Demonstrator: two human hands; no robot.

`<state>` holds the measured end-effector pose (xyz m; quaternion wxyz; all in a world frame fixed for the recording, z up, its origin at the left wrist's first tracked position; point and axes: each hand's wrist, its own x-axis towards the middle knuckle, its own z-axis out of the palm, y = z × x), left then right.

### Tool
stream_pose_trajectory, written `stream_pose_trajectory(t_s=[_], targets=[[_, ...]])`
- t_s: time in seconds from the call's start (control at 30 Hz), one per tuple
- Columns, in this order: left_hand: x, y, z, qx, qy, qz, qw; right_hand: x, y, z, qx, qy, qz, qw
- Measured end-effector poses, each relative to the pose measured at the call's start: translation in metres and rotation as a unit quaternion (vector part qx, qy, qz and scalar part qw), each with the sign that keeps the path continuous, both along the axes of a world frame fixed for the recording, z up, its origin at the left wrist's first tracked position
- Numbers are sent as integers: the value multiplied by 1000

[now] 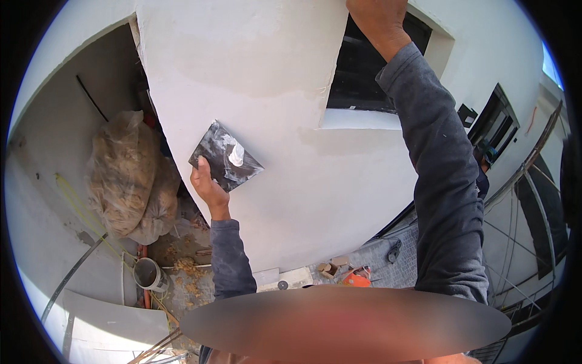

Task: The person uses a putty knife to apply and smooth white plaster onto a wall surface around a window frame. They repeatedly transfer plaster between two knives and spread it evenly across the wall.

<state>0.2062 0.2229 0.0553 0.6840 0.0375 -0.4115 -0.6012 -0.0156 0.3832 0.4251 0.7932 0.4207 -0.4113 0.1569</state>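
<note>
My left hand (210, 187) grips a dark square plaster board (213, 159) by its near left edge, thumb on top and the other fingers hidden beneath. White smears cover the board, and a small heap of white plaster (236, 155) sits on its right half. Behind it rises a white wall (273, 206) with a greyer, damp-looking band higher up. My right arm reaches up past a window opening (364, 67). At the upper edge of the picture, my right hand (381, 21) is cut off; its fingers, and anything in them, are out of sight.
Stuffed clear plastic bags (124, 176) lean in the recess at left, above a bucket (150, 274). Below the wall lie an orange object (357, 277) and brown pieces (330, 267). Curved poles (533, 151) stand at right, near another person (483, 176) partly hidden by my sleeve.
</note>
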Motion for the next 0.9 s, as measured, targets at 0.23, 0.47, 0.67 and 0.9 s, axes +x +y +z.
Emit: stream_pose_trajectory(t_s=[0.23,0.47,0.67,0.9], targets=[[0,3,2,1,-4,12,1000,37,6,-89,84,-3,-46,995],[-1,0,-2,1,-4,10,1000,21,6,-25,-44,-53,-53,996],[-1,0,-3,3,-5,15,1000,40,0,-70,95,-11,-20,995],[-1,3,-1,-1,-1,22,1000,12,21,-7,-18,-48,-39,998]])
